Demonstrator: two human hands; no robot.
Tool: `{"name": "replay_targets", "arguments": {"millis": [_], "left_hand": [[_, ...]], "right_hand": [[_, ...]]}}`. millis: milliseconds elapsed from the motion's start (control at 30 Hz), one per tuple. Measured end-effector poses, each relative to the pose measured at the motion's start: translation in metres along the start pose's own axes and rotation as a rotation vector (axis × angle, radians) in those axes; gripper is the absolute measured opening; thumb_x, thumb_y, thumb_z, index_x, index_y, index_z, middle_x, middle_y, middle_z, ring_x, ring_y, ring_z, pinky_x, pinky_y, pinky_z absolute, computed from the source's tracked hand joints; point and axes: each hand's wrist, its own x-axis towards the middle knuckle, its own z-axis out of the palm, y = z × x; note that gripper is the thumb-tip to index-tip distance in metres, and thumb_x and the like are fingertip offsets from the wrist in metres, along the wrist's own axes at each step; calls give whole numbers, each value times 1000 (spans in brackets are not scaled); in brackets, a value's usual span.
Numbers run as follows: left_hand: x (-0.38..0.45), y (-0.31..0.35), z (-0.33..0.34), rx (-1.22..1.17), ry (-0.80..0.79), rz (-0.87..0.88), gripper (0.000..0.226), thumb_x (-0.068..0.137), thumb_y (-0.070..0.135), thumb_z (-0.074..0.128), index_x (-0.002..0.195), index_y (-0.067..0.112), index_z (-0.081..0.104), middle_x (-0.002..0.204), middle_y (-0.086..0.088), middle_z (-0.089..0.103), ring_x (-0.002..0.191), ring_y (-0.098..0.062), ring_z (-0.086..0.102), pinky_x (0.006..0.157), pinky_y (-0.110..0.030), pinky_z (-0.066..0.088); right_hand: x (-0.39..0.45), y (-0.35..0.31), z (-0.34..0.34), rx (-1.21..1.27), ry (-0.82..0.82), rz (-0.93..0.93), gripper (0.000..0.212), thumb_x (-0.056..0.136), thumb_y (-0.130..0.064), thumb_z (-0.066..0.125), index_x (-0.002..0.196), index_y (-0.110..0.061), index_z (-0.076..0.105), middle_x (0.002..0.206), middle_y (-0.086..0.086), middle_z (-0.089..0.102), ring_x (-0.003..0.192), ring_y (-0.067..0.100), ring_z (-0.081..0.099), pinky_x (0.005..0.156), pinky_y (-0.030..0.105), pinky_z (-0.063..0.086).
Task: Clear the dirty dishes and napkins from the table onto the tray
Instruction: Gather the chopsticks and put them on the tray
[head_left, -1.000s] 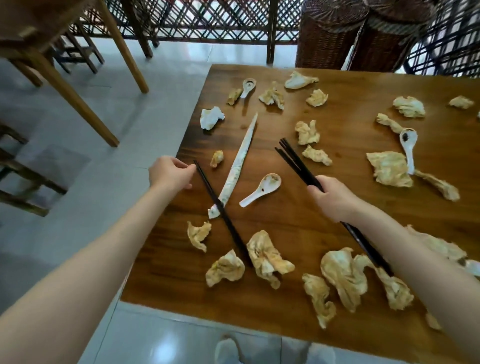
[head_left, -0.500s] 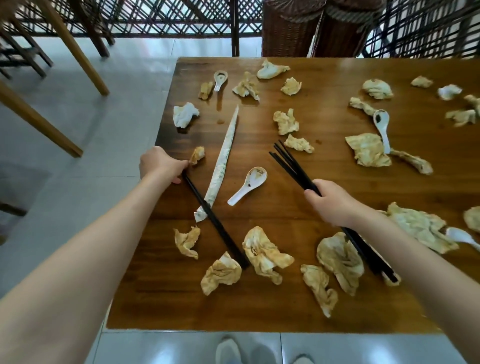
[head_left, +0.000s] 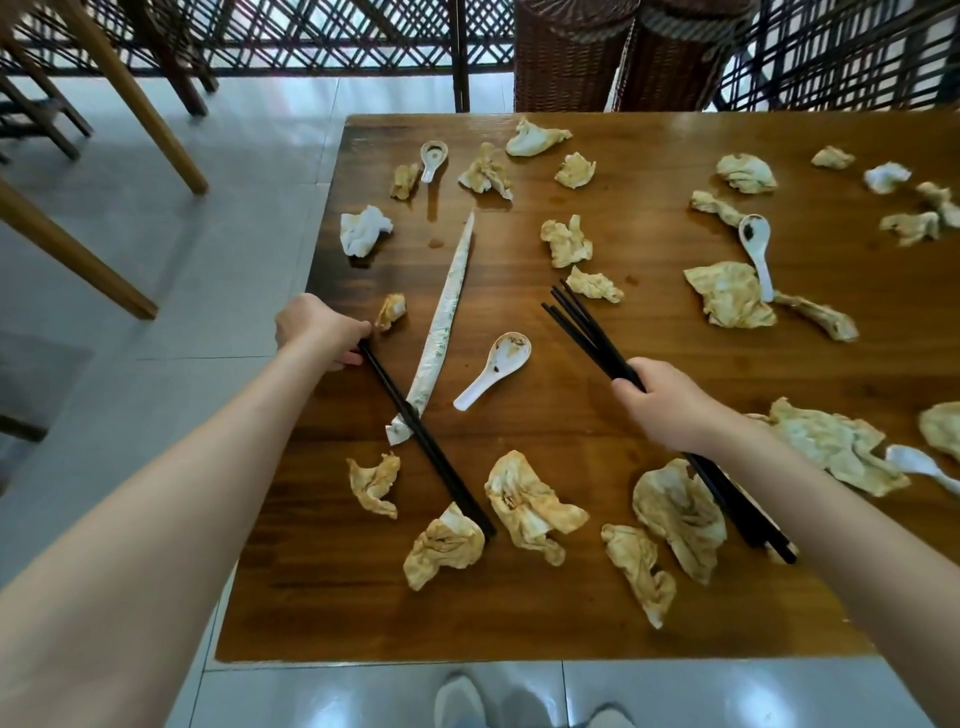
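My left hand (head_left: 319, 330) pinches the far end of a pair of black chopsticks (head_left: 431, 452) that lies across a long paper chopstick sleeve (head_left: 447, 322) on the wooden table (head_left: 519, 613). My right hand (head_left: 670, 402) grips a bundle of black chopsticks (head_left: 584, 332) around its middle, tips pointing away from me. A dirty white spoon (head_left: 493, 366) lies between my hands. Several crumpled, stained napkins, such as a napkin (head_left: 530, 506) near the front edge, are scattered over the table. No tray is in view.
More white spoons lie at the back left (head_left: 432, 158), at the right (head_left: 758, 252) and at the right edge (head_left: 917, 465). Wooden chair and table legs (head_left: 130, 98) stand on the tiled floor to the left. Wicker baskets (head_left: 623, 52) and lattice screens stand behind the table.
My left hand moved onto the far end of the left chopsticks and took hold of them. My right hand kept its bundle. The view shifted slightly to the right.
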Motion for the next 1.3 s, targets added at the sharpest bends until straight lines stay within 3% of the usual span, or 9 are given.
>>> {"name": "replay_targets", "arguments": {"millis": [167, 300, 400, 500, 700, 867, 1033, 1133, 1300], "left_hand": [[1, 6, -1, -68, -89, -43, 33, 75, 22, 79, 80, 10, 48, 85, -10, 66, 54, -17, 63, 48, -27, 50], [2, 9, -1, -132, -181, -113, 26, 84, 18, 70, 100, 7, 53, 102, -14, 64, 75, -23, 67, 70, -32, 56], [1, 8, -2, -109, -146, -89, 26, 83, 17, 72, 91, 9, 48, 96, -13, 62, 66, -21, 65, 58, -29, 53], [0, 4, -8, -218, -152, -108, 28, 86, 14, 68, 83, 13, 40, 96, -12, 62, 81, -23, 67, 54, -29, 52], [-6, 2, -36, -489, -206, -109, 21, 89, 14, 63, 106, 7, 52, 93, -10, 68, 68, -17, 69, 47, -27, 52], [-26, 23, -68, -629, -261, -77, 27, 92, 11, 59, 117, 2, 54, 90, -11, 67, 59, -17, 70, 40, -26, 52], [-74, 55, -83, -714, -366, -41, 19, 91, 9, 59, 110, 7, 57, 94, -12, 68, 70, -19, 71, 47, -29, 55], [-112, 73, -81, -719, -416, 9, 10, 91, 9, 59, 100, 10, 59, 92, -11, 69, 73, -19, 72, 54, -30, 57], [-170, 89, -67, -777, -512, 17, 12, 90, 10, 61, 102, 9, 58, 87, -10, 70, 73, -18, 72, 60, -31, 58]], "right_hand": [[1, 0, -2, 2, 6, 3, 16, 99, -29, 40, 98, -20, 53, 71, 1, 53, 55, 13, 47, 44, 25, 36], [4, 1, -2, -3, 12, -21, 15, 99, -28, 39, 104, -21, 51, 72, 1, 55, 56, 12, 48, 45, 23, 35], [6, -1, -2, 7, 4, -22, 14, 99, -28, 39, 105, -22, 50, 73, 1, 55, 57, 12, 48, 45, 23, 36], [8, -4, -2, 17, -1, -19, 17, 99, -28, 39, 109, -21, 51, 75, 0, 55, 60, 13, 50, 48, 25, 38], [4, -15, -8, 26, -6, -38, 24, 100, -28, 38, 119, -19, 49, 80, 1, 57, 63, 14, 52, 50, 26, 39], [-6, -33, -29, 44, 1, -59, 13, 100, -27, 36, 108, -21, 45, 74, 3, 54, 54, 15, 48, 42, 26, 38], [-28, -47, -56, 105, -31, -64, 15, 100, -28, 33, 109, -22, 44, 70, 3, 57, 43, 11, 51, 41, 25, 40], [-46, -53, -69, 147, -55, -46, 16, 101, -28, 33, 110, -22, 44, 69, 3, 60, 43, 11, 56, 38, 23, 40], [-80, -59, -87, 184, -133, -54, 17, 101, -26, 32, 116, -21, 40, 72, 7, 64, 51, 16, 63, 39, 23, 43]]}}
